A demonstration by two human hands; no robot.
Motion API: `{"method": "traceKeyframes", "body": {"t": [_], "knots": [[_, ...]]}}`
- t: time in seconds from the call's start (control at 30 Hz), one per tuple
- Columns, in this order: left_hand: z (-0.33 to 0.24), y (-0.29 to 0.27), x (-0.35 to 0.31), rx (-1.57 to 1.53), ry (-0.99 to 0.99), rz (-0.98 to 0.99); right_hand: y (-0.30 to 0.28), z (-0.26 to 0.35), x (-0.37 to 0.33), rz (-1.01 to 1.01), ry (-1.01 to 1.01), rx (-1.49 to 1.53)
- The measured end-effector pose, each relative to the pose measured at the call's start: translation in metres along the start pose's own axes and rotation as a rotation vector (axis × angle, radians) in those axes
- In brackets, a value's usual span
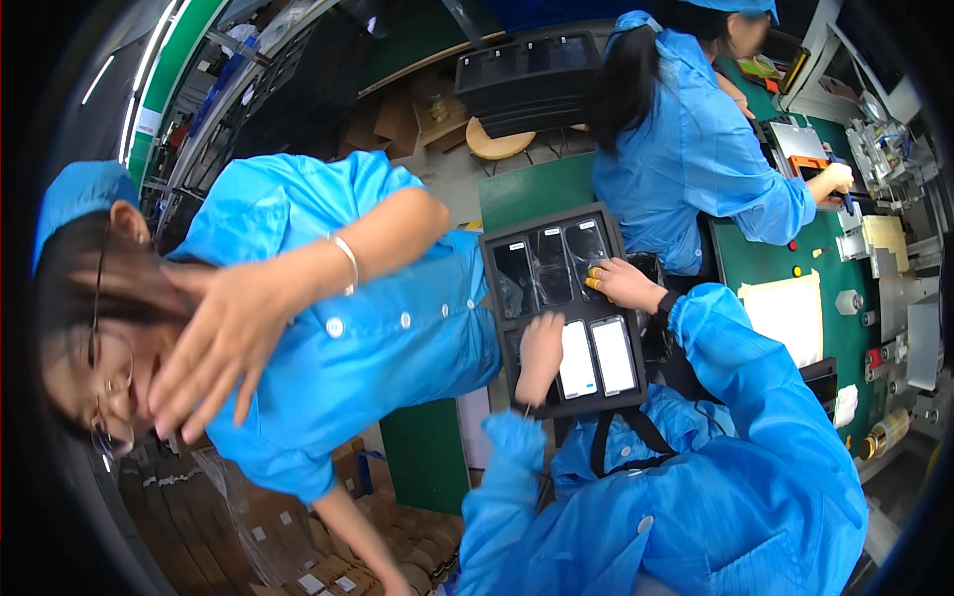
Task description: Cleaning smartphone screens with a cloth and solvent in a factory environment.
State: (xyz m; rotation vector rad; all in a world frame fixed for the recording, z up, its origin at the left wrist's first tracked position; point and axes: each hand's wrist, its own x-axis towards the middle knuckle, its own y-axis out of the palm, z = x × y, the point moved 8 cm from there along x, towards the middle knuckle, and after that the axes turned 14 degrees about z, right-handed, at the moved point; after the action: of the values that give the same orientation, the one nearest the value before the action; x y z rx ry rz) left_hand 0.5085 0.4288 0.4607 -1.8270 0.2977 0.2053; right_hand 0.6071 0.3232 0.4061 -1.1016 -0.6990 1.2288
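A black tray (636,382) with compartments lies in front of me. Its far row holds three dark smartphones in clear film, among them a wrapped smartphone (584,241) at the right. Two phones with lit white screens, one a white-screen phone (613,356), lie in the near row. My right hand (626,285), with yellow finger covers, has its bent fingertips at the near edge of the right wrapped smartphone. Over the near left compartment, beside the lit phones, is my left hand (540,358), fingers curled and slightly blurred; what lies beneath it is hidden.
At the left a person (388,298) in blue workwear leans close to the tray, one hand raised and blurred. Another person (686,139) works at a green bench (740,253) with fixtures on the right. Stacked black trays (527,60) and a round stool (500,141) stand beyond.
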Motion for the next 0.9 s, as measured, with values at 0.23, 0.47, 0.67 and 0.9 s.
{"method": "traceKeyframes", "body": {"t": [0.23, 0.47, 0.67, 0.9], "knots": [[0.046, 0.077, 0.101, 0.357, 0.475, 0.053, 0.068, -0.006, 0.047, 0.165, -0.179, -0.288], [0.029, 0.079, 0.111, 0.554, 0.701, 0.001, 0.021, 0.002, 0.036, 0.311, -0.267, -0.289], [0.032, 0.050, 0.100, 0.963, 0.504, -0.282, -0.012, 0.035, 0.054, 0.407, -0.356, -0.365], [0.051, -0.067, 0.055, 0.369, 0.620, -0.095, -0.049, 0.040, 0.061, 0.179, -0.476, -0.456]]}}
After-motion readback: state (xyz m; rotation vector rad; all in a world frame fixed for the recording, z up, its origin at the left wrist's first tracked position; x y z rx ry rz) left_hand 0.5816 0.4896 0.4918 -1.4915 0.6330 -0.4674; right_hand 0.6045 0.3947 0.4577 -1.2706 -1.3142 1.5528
